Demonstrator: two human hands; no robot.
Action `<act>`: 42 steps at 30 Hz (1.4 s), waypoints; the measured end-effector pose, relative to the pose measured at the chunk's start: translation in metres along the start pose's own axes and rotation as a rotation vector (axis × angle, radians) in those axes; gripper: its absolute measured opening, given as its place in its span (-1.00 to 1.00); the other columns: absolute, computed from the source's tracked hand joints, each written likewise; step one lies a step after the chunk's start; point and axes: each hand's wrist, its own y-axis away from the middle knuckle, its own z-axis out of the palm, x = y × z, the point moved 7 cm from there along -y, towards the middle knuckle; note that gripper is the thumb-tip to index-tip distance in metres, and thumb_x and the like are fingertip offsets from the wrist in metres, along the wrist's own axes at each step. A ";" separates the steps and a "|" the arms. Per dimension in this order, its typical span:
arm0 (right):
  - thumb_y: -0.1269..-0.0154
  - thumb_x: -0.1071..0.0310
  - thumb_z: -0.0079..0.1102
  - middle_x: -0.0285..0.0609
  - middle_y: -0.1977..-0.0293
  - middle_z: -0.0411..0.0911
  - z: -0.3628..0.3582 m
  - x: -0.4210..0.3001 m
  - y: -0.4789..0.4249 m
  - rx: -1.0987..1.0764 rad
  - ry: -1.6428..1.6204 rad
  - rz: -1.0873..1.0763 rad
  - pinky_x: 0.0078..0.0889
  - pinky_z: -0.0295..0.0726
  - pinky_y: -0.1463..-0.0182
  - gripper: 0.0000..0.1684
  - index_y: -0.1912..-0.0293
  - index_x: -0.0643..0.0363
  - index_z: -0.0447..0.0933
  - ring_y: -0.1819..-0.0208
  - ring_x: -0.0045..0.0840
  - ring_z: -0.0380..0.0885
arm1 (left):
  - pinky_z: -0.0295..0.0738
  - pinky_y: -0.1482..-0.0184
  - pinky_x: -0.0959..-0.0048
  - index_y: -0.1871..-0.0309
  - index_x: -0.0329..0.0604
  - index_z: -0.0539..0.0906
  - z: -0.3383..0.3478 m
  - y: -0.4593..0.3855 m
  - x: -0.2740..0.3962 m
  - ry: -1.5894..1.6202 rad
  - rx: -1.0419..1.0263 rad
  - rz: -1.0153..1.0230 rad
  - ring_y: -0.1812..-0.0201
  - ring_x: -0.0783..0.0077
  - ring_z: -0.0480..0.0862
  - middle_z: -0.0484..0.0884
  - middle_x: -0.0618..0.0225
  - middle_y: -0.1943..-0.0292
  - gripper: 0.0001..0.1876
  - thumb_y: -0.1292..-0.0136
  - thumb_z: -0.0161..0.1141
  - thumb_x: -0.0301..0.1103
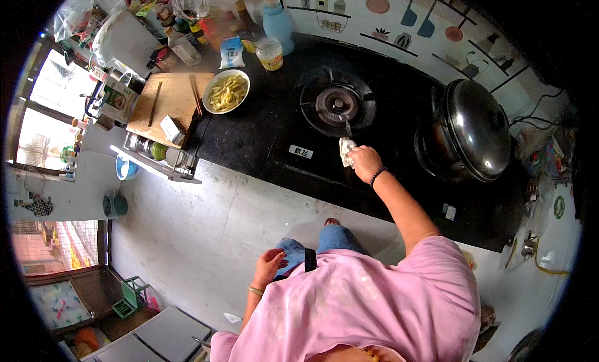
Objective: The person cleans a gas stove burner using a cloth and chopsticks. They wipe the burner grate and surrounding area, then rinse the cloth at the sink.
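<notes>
My right hand (366, 163) grips a crumpled white tissue or cloth (346, 151) over the black gas stove top (323, 163). Just beyond it is the round burner (338, 103) with its metal pan support, and no pot stands on it. My left hand (271, 263) hangs beside my thigh, away from the counter, with nothing seen in it and its fingers slightly curled apart. To the right of the burner, a large dark wok (428, 142) sits under a domed metal lid (484, 128).
Left of the stove stands a white bowl of yellowish food (228, 92). Farther left, a wooden cutting board (171, 100) carries chopsticks (155, 104) and a small white box (172, 129). A jar (270, 54), a blue jug (277, 22) and several bottles line the back. Below the board, a dish drawer (159, 158) juts out.
</notes>
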 end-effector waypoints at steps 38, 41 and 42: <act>0.04 0.56 0.02 -0.06 0.26 0.56 0.033 -0.117 -0.036 0.304 -0.159 0.222 -0.13 0.48 0.03 -0.73 0.27 0.18 0.56 0.14 -0.12 0.50 | 0.61 0.21 0.41 0.01 -0.37 0.55 -0.145 -0.070 0.102 -0.126 -0.083 0.071 0.28 0.34 0.67 0.64 0.15 0.18 -0.71 -0.32 0.17 -0.34; 0.07 0.59 0.03 -0.04 0.30 0.56 0.030 -0.127 -0.044 0.317 -0.131 0.195 -0.13 0.50 0.07 -0.75 0.30 0.23 0.55 0.18 -0.11 0.51 | 0.62 0.22 0.41 0.02 -0.35 0.56 -0.143 -0.069 0.113 -0.082 -0.057 0.111 0.28 0.33 0.68 0.65 0.18 0.20 -0.72 -0.30 0.19 -0.34; 0.05 0.58 0.03 -0.04 0.30 0.56 0.031 -0.126 -0.045 0.284 -0.100 0.192 -0.15 0.50 0.06 -0.77 0.31 0.23 0.54 0.17 -0.13 0.51 | 0.62 0.22 0.41 0.02 -0.35 0.56 -0.141 -0.071 0.118 -0.071 -0.066 0.125 0.28 0.32 0.68 0.65 0.18 0.20 -0.72 -0.30 0.20 -0.34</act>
